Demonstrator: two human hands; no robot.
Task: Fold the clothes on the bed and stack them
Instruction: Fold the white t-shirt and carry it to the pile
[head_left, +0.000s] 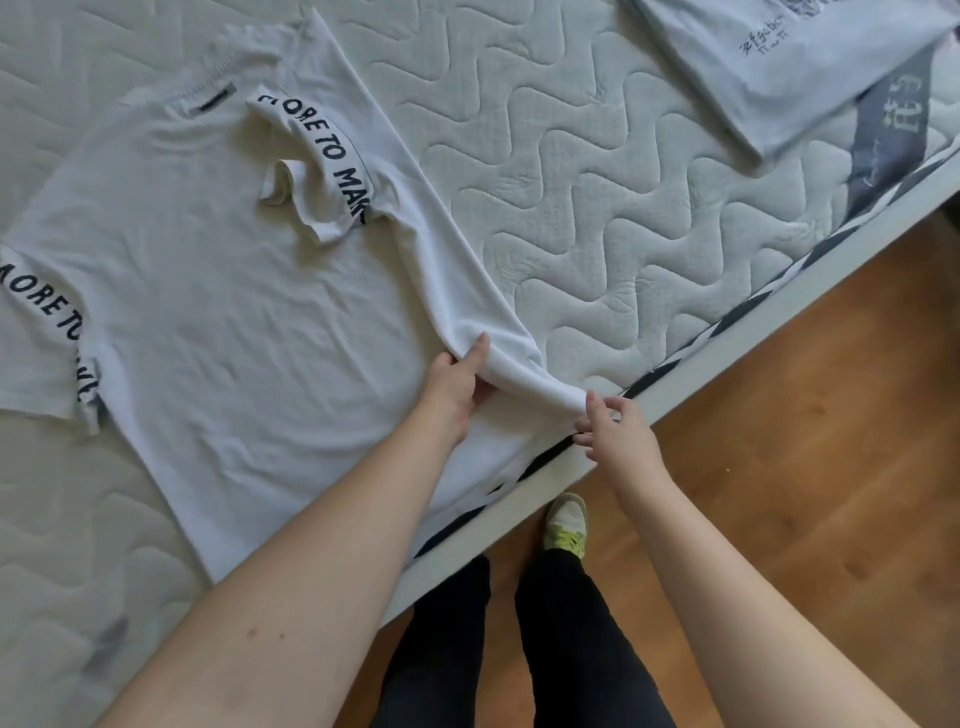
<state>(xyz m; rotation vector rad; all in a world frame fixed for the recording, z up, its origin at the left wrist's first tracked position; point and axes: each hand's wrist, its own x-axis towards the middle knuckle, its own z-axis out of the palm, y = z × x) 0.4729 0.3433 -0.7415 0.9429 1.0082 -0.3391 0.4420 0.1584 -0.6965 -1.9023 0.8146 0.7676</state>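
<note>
1. Sleeve (44, 332): far to the left of your hands, flat on the mattress (597, 171), black lettered band showing. Not yet folded in.

2. Shirt (223, 312): white, spread face down on the mattress, up and left of both hands. Its long axis runs from the collar, far up-left, to the hem at your hands on the bed edge. The other sleeve is already turned in over the body, up from your left hand.

3. Left hand (457, 387): your thumb lies over a raised ridge of the shirt's right side and the fingers curl under it; it grips the cloth.

4. Right hand (610, 423): just to the right, at the hem corner by the bed edge, fingertips pinching the cloth there. The hands are close together but apart, both on the same lifted side edge.

5. Judgement: the coming move carries that edge leftward over the body, across the long axis. Your left hand is nearer the shirt's middle; your right controls the corner.

6. Folded garment (779, 67): far up-right of your right hand, lying on the mattress.
</note>
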